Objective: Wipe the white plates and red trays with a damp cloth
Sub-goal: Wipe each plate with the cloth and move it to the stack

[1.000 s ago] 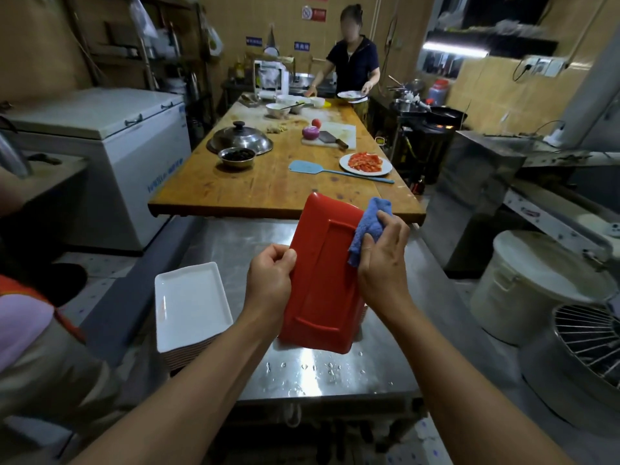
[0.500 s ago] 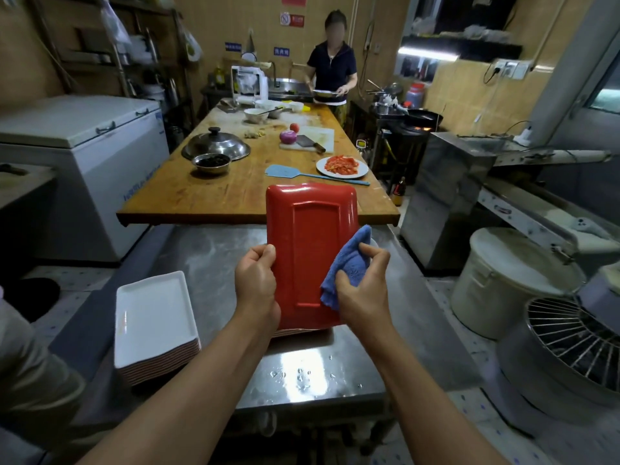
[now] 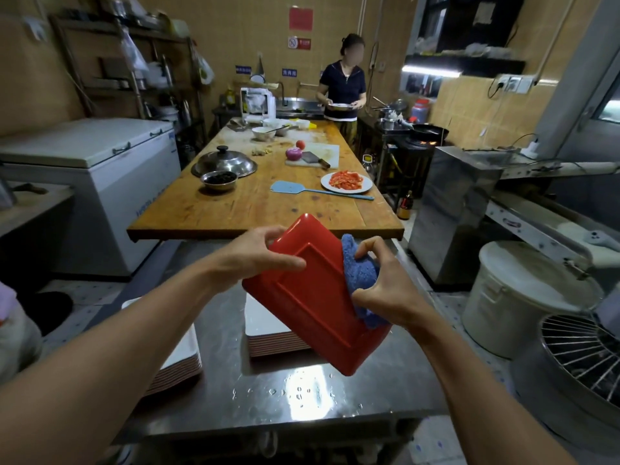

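Red tray (image 3: 318, 297), underside toward the camera, held tilted in the air above the steel counter (image 3: 295, 394). Left hand (image 3: 255, 255) grips its upper left edge, thumb across the back. Right hand (image 3: 385, 286) clutches a blue cloth (image 3: 359, 273) against the tray's right edge. Beneath the tray, a stack of white plates (image 3: 268, 327) on the counter; a second stack (image 3: 181, 357) at left. Beyond, a wooden table (image 3: 255, 209) with a plate of tomato slices (image 3: 346, 181).

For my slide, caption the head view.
Left hand tilts red tray while right hand rubs it with blue cloth.
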Motion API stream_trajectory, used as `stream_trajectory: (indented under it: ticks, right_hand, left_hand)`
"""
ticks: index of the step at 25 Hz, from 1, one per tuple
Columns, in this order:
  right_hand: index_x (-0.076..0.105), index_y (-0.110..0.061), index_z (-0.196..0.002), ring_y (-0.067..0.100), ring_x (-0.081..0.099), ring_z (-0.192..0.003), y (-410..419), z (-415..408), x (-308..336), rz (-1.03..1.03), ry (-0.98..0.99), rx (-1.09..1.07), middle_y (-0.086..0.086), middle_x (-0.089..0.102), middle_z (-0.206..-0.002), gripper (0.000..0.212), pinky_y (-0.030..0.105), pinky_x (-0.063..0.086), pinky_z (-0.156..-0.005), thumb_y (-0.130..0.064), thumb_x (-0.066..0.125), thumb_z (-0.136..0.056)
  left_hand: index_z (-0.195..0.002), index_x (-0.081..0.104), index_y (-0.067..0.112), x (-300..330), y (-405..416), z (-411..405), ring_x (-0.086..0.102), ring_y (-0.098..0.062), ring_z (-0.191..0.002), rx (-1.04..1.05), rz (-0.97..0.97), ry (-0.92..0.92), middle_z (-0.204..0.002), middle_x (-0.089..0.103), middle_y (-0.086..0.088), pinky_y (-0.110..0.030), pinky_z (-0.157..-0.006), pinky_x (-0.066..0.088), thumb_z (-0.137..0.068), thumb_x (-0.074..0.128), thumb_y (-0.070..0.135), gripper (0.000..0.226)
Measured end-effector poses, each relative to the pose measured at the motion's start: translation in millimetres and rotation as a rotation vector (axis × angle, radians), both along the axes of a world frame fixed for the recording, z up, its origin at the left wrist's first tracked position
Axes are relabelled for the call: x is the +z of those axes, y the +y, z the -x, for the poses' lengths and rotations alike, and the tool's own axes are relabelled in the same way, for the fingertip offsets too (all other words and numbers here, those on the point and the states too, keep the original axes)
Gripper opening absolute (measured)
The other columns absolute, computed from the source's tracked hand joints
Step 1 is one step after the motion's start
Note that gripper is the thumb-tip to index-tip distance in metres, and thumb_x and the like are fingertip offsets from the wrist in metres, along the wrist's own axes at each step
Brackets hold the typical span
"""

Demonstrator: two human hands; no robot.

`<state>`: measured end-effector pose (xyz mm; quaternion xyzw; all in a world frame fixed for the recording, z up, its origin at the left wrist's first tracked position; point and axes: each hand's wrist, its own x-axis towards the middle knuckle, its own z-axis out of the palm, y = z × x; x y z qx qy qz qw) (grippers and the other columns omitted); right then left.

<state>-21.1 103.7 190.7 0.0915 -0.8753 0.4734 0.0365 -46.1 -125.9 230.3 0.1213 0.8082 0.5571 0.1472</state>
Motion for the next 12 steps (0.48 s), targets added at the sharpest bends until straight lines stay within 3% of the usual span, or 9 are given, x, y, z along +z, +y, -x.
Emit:
stream_trajectory:
  ticks: [5, 10, 12]
  right_hand:
    - [0.038, -0.034, -0.1, 0.023, 0.059, -0.08, -3.9, 7.0, 13.0, -0.179, 0.14, 0.026, -0.009, 0.05, -0.088, 0.049, 0.049, 0.053, -0.069, -0.01, 0.067, -0.068]
    - [0.042, -0.02, -0.118, 0.014, 0.046, -0.086, -38.0, 19.5, 11.9, -0.254, 0.414, 0.075, -0.001, 0.05, -0.109, 0.042, 0.033, 0.039, -0.072, -0.02, 0.058, -0.078]
    - [0.044, -0.019, -0.119, 0.013, 0.045, -0.084, -37.6, 22.7, 4.3, -0.287, 0.424, 0.072, 0.001, 0.052, -0.111, 0.044, 0.031, 0.035, -0.07, -0.027, 0.052, -0.076]
  left_hand:
    - [-0.104, 0.063, 0.011, -18.5, 7.7, -5.2, 0.07, -0.02, -0.078, 0.082, -0.188, -0.004, -0.095, 0.07, -0.01, -0.026, -0.062, 0.057, -0.069, 0.075, 0.004, 0.038]
    - [-0.106, 0.061, 0.004, -28.0, 15.2, -10.5, 0.066, -0.02, -0.074, 0.185, -0.273, 0.023, -0.088, 0.068, -0.009, -0.026, -0.064, 0.057, -0.072, 0.071, -0.004, 0.036]
    - [-0.106, 0.061, 0.005, -29.8, 9.5, -13.7, 0.066, -0.019, -0.074, 0.221, -0.308, 0.001, -0.088, 0.067, -0.009, -0.026, -0.064, 0.057, -0.074, 0.069, -0.004, 0.035]
